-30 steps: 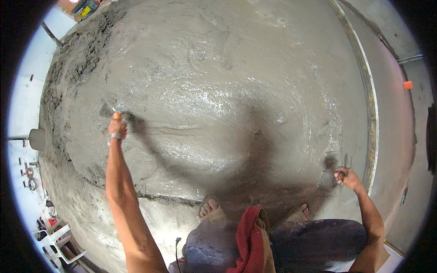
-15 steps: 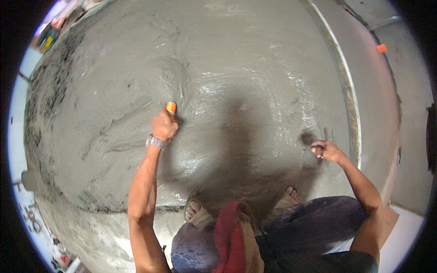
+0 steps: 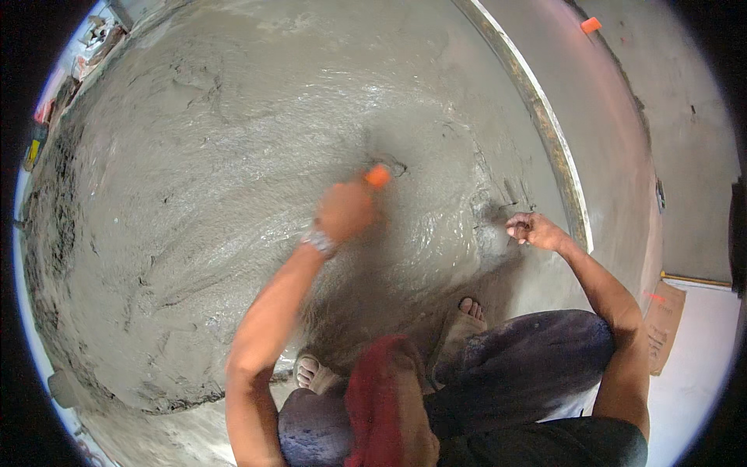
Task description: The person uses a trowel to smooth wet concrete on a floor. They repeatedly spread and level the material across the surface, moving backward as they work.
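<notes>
Orange-handled tool (image 3: 377,176), just off centre toward twelve o'clock, and the left hand (image 3: 346,212) has it, fingers wrapped round the grip, all a bit blurred, the working end hard to make out. Over at three o'clock, the right hand (image 3: 537,230) hangs with fingers curled in; whether they hold anything, I cannot tell. A wristwatch (image 3: 319,243) circles the left wrist. Beneath both hands, wet grey mortar (image 3: 226,179) spreads wide, streaked and shiny, rough along nine o'clock. A pale-edged strip (image 3: 549,140) bounds it, curving from one o'clock toward three, beyond the right hand. In the way below: a broad shadow, then the right foot (image 3: 471,309) at five o'clock, the left foot (image 3: 307,370) near seven, and a red cloth (image 3: 377,397) over the lap at six. Farther out, an orange piece (image 3: 591,25) between one and two, cardboard (image 3: 667,327) between three and four.
</notes>
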Action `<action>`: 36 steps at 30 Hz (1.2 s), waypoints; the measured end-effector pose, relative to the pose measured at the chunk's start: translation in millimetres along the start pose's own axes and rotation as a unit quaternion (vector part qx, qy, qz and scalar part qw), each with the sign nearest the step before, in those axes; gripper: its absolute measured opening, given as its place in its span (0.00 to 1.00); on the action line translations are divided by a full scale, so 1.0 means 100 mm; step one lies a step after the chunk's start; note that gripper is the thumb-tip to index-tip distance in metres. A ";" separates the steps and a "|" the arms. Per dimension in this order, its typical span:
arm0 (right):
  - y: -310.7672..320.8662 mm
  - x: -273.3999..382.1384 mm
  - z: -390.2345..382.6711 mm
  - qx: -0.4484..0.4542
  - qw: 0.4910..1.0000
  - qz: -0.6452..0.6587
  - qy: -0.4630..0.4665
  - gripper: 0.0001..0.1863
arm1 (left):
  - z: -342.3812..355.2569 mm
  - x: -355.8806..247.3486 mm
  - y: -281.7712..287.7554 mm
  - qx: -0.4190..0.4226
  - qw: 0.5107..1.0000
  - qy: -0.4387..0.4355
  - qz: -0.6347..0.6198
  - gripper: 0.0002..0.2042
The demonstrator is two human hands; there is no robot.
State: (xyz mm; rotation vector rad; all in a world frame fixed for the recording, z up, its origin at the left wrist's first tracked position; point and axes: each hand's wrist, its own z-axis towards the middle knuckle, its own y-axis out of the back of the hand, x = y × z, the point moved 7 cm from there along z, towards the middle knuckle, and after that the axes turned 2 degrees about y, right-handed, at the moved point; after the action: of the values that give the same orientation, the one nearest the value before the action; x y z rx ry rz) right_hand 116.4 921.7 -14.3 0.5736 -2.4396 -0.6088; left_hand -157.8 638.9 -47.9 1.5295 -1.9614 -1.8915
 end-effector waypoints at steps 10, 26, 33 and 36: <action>-0.06 0.18 0.05 0.012 0.998 -0.063 0.005 0.24 | -2.24 3.67 1.72 -0.317 0.860 0.399 0.029 0.13; -0.02 0.46 0.04 -0.008 0.995 -0.074 0.059 0.22 | -1.47 1.58 -0.25 -0.090 0.980 0.174 0.020 0.26; 0.03 0.36 0.08 -0.007 0.998 -0.015 0.058 0.21 | -0.97 0.44 -0.83 0.024 0.998 0.054 -0.002 0.21; 0.07 0.28 0.10 -0.008 0.999 -0.026 0.045 0.22 | -0.95 0.03 -0.74 0.065 0.998 0.013 0.007 0.18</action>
State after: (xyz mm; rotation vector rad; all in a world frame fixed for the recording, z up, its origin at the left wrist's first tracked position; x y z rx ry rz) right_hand 87.3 915.9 -6.8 0.6457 -2.3404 -0.6106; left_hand -57.6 581.4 -81.0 1.5588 -2.1151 -1.7623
